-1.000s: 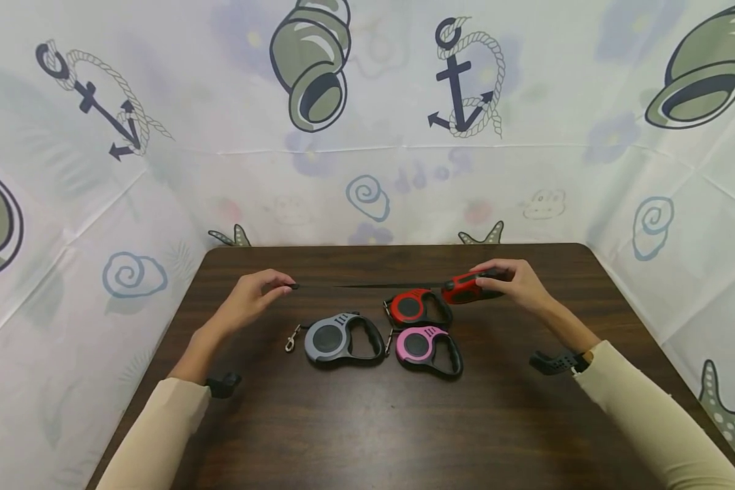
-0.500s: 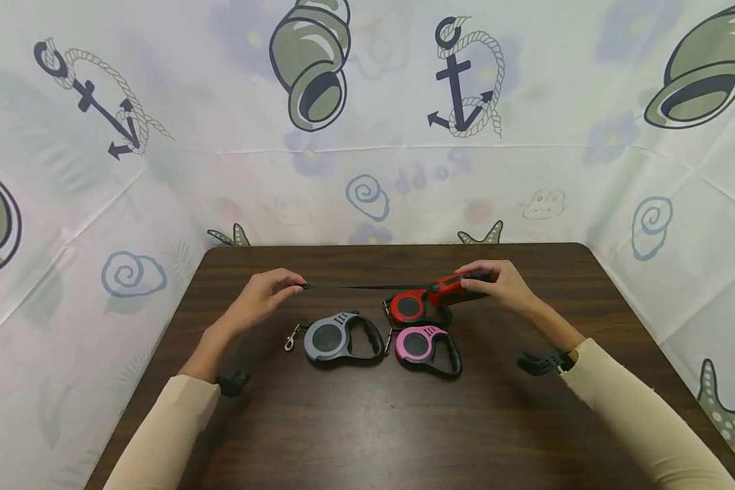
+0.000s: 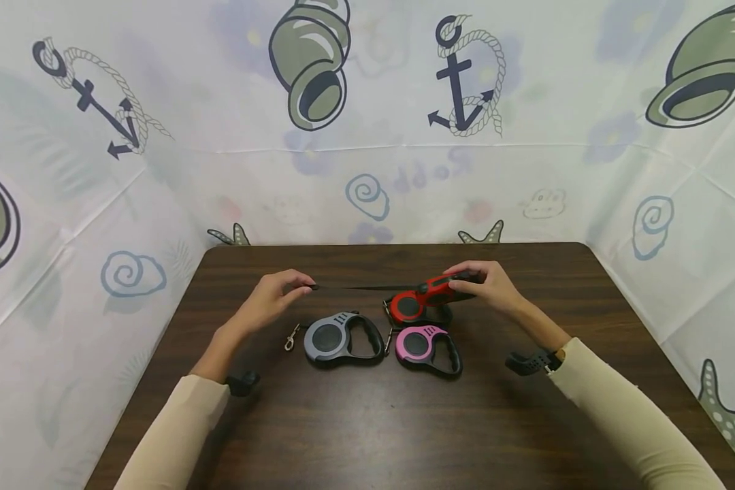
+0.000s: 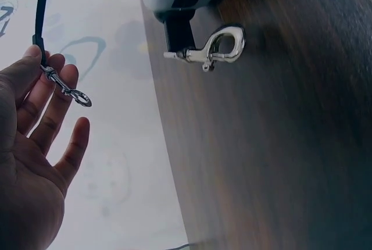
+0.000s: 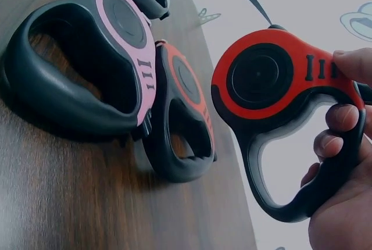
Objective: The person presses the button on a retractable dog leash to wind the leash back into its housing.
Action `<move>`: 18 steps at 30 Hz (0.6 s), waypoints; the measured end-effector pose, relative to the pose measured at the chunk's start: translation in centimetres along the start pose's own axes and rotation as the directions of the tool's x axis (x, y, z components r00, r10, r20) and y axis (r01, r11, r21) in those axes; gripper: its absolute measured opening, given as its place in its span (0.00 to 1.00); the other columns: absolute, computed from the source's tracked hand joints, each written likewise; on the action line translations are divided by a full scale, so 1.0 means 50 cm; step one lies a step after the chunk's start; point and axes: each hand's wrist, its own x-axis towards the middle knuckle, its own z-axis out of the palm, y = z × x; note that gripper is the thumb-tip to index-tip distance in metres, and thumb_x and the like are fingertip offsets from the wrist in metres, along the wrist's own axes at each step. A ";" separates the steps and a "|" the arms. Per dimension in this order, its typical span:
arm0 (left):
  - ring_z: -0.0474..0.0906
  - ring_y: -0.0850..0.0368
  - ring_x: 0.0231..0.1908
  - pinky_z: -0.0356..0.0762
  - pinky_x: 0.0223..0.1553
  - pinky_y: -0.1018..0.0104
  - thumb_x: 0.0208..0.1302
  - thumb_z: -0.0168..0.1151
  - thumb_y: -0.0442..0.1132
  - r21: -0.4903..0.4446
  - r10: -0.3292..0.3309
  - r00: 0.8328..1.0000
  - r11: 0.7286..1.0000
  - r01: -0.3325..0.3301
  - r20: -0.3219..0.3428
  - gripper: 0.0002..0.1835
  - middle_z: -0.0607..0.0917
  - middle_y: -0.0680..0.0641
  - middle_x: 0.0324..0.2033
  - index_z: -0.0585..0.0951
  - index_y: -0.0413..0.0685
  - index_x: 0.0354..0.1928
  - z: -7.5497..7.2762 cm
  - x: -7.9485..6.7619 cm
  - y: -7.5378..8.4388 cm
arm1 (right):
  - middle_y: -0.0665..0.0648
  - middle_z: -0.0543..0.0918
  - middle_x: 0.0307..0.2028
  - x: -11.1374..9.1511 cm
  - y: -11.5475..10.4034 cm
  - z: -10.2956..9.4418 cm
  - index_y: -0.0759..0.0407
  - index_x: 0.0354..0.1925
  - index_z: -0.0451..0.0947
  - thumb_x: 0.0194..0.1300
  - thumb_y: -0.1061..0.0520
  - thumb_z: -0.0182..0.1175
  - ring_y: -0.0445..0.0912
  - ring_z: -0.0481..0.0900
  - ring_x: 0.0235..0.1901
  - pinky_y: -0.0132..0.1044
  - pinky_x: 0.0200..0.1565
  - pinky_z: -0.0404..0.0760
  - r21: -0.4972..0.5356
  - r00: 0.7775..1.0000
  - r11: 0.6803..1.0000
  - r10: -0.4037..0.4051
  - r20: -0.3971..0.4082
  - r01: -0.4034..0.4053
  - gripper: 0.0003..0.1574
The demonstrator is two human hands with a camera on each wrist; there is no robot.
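My right hand (image 3: 488, 286) grips a red and black retractable dog leash (image 5: 258, 75), fingers through its handle loop and thumb on the casing. It is held up beyond the leashes on the table. From it a black strap (image 3: 380, 288) runs left to my left hand (image 3: 278, 296). There the thumb and finger pinch the strap's end, with a silver snap hook (image 4: 67, 87) hanging by the fingers; the other fingers are spread. Below the strap lie a second red leash (image 3: 407, 306), a pink leash (image 3: 418, 344) and a grey leash (image 3: 327, 338).
The dark wooden table (image 3: 367, 429) reaches back to a white patterned cloth (image 3: 251, 197) that hangs behind and at both sides. The grey leash's own snap hook (image 4: 218, 46) lies out to its left. Wrist straps (image 3: 529, 363) sit by both sleeves.
Both hands have moved toward each other, the left one rightward and the right one leftward. The strap between them has become shorter, and the held leash now overlaps the red one on the table.
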 end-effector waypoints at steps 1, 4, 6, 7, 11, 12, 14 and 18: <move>0.78 0.57 0.37 0.71 0.35 0.66 0.72 0.68 0.33 0.001 0.001 1.000 1.000 -0.001 -0.001 0.09 0.90 0.47 0.47 0.88 0.44 0.51 0.002 0.001 0.000 | 0.62 0.90 0.41 0.002 0.000 0.002 0.69 0.55 0.86 0.70 0.66 0.68 0.58 0.85 0.36 0.43 0.40 0.87 0.002 1.000 1.000 -0.001 0.000 0.001 0.17; 0.78 0.58 0.36 0.71 0.34 0.66 0.73 0.68 0.33 -0.003 0.005 1.000 1.000 -0.005 -0.001 0.08 0.90 0.47 0.47 0.88 0.45 0.51 0.007 0.003 0.001 | 0.61 0.90 0.40 0.006 -0.004 0.009 0.68 0.55 0.86 0.69 0.65 0.68 0.53 0.83 0.33 0.40 0.37 0.85 0.006 1.000 1.000 -0.005 0.001 0.005 0.17; 0.77 0.57 0.35 0.70 0.32 0.66 0.73 0.68 0.34 -0.010 0.002 1.000 1.000 -0.002 0.000 0.08 0.90 0.48 0.47 0.88 0.46 0.51 0.010 0.005 0.002 | 0.62 0.90 0.40 0.009 -0.008 0.014 0.68 0.55 0.86 0.69 0.65 0.69 0.51 0.83 0.33 0.38 0.37 0.84 0.018 1.000 1.000 -0.005 -0.001 0.005 0.17; 0.76 0.57 0.34 0.69 0.31 0.66 0.73 0.68 0.34 -0.013 0.002 1.000 1.000 -0.002 0.002 0.08 0.90 0.47 0.47 0.88 0.46 0.51 0.011 0.006 0.002 | 0.62 0.90 0.39 0.010 -0.009 0.017 0.68 0.55 0.86 0.69 0.65 0.69 0.51 0.83 0.33 0.37 0.36 0.84 0.024 1.000 1.000 -0.006 -0.002 0.006 0.18; 0.75 0.57 0.33 0.69 0.31 0.66 0.73 0.67 0.34 -0.026 0.001 1.000 1.000 0.000 0.017 0.08 0.90 0.46 0.47 0.88 0.45 0.51 0.016 0.008 0.004 | 0.64 0.89 0.40 0.014 -0.008 0.029 0.69 0.56 0.85 0.69 0.65 0.69 0.51 0.84 0.34 0.37 0.38 0.86 0.042 1.000 0.999 0.001 0.004 -0.001 0.18; 0.75 0.58 0.33 0.70 0.31 0.66 0.74 0.67 0.34 -0.032 -0.002 1.000 0.999 0.002 0.022 0.08 0.90 0.47 0.47 0.88 0.45 0.51 0.016 0.008 0.005 | 0.63 0.89 0.40 0.015 -0.007 0.032 0.69 0.56 0.85 0.69 0.65 0.69 0.52 0.85 0.35 0.38 0.39 0.87 0.047 1.000 0.999 0.003 0.006 -0.003 0.18; 0.75 0.59 0.33 0.71 0.31 0.66 0.74 0.67 0.34 -0.041 -0.007 1.000 0.999 0.008 0.031 0.08 0.90 0.47 0.47 0.88 0.46 0.51 0.018 0.008 0.007 | 0.61 0.90 0.39 0.017 -0.006 0.038 0.69 0.56 0.85 0.69 0.65 0.69 0.54 0.85 0.35 0.39 0.40 0.88 0.056 1.000 0.998 0.011 0.009 -0.012 0.18; 0.76 0.59 0.33 0.73 0.32 0.63 0.74 0.67 0.34 -0.064 -0.012 0.999 0.998 0.015 0.047 0.08 0.90 0.47 0.48 0.88 0.45 0.51 0.022 0.009 0.011 | 0.56 0.90 0.39 0.023 -0.007 0.049 0.69 0.56 0.85 0.69 0.65 0.69 0.54 0.85 0.36 0.39 0.40 0.88 0.078 1.000 0.997 0.023 0.008 -0.023 0.18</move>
